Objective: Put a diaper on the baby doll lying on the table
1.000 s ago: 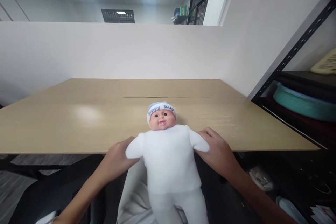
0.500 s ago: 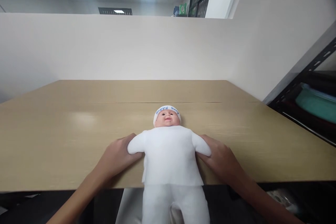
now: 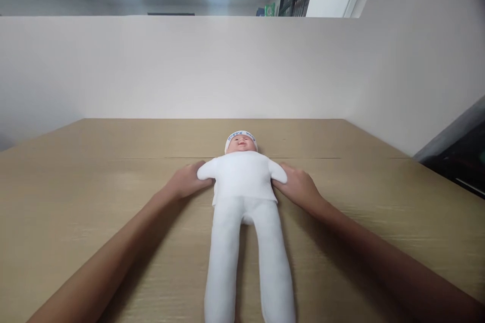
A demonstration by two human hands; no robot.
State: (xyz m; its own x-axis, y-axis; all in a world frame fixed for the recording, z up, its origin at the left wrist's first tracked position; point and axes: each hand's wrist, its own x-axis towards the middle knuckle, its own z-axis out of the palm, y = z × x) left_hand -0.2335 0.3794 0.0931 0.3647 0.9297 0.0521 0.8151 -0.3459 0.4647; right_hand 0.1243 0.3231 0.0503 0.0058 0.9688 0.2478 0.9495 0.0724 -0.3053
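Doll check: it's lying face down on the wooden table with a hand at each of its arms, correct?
Not quite. The doll lies face up: the head view shows its face below the cap. The rest holds: it is on the wooden table, with the left hand and right hand at its arms.

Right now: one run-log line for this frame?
left hand: grips doll at its arm | right hand: grips other arm | doll: face up, flat on table, legs toward camera
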